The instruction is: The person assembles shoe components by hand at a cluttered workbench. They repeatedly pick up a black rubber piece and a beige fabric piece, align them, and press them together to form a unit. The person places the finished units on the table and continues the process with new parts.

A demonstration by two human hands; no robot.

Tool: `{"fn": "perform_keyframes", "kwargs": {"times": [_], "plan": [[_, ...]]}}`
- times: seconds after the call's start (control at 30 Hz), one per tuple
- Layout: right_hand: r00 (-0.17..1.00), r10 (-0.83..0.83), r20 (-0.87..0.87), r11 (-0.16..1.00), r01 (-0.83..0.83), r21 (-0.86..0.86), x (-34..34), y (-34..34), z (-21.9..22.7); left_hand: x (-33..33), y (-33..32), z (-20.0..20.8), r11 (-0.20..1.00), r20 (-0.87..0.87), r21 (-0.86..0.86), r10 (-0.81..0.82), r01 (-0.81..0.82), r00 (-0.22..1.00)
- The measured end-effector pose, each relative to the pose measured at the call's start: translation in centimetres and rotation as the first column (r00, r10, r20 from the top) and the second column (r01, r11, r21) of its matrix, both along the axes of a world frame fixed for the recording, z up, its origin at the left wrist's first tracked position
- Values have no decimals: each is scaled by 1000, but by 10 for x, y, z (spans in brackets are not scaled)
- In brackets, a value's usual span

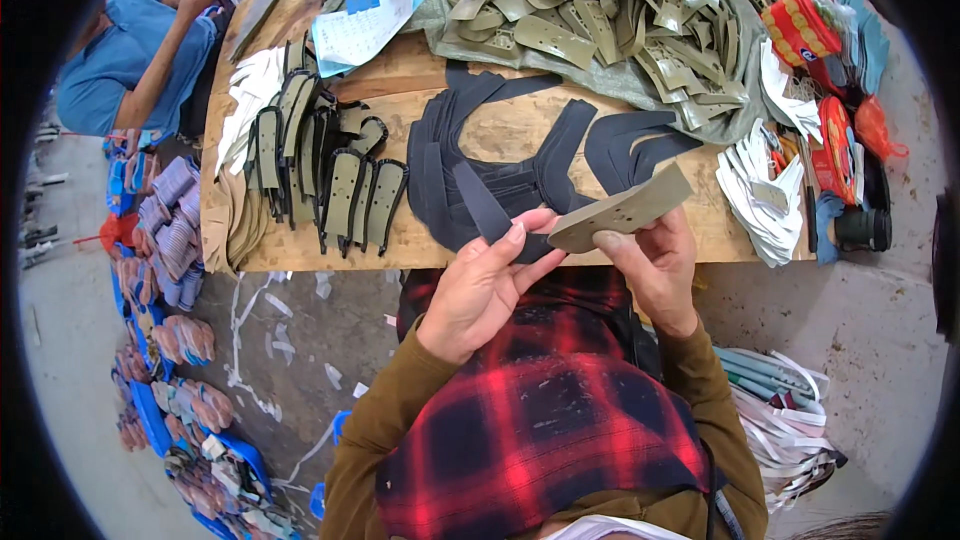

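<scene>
In my right hand (pixel 658 265) is a curved olive plastic plate (pixel 630 208) with small holes, gripped between thumb and fingers. My left hand (pixel 474 285) pinches a dark, curved flat padding piece (pixel 481 202). The two pieces meet or overlap between my hands, just over the table's near edge; the exact contact is hidden. Behind them lies a stack of dark curved padding pieces (pixel 435 165), with another dark stack (pixel 615 152) to its right. Olive plates with black edging (pixel 345 195) stand grouped to the left.
A large heap of olive plates (pixel 590 30) covers a grey-green sheet at the back of the wooden table (pixel 470 130). White gloves (pixel 765 195) lie at the right edge beside red packages (pixel 835 145). A blue-white paper (pixel 365 25) rests back left. A person in blue (pixel 145 55) sits at left.
</scene>
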State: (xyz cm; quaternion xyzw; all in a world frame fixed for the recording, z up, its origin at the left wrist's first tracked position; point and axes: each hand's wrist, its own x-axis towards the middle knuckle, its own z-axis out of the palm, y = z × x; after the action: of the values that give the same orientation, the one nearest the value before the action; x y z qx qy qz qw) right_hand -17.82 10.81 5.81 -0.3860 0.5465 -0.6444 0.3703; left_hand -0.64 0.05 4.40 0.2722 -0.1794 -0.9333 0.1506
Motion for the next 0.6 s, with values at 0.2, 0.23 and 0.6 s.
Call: {"fn": "perform_keyframes", "kwargs": {"times": [0.2,0.23,0.6], "plan": [[870,99,-484,993,-116,-5,-1,-12,1,1,0,-4,988,-61,153,-5,14,998],[813,107,-572,991,-137,-9,-2,-14,3,2,0,-5,984,-72,177,-4,17,997],[750,153,-644,982,-187,16,-2,-14,-4,2,3,-8,975,-132,216,-21,50,991]]}}
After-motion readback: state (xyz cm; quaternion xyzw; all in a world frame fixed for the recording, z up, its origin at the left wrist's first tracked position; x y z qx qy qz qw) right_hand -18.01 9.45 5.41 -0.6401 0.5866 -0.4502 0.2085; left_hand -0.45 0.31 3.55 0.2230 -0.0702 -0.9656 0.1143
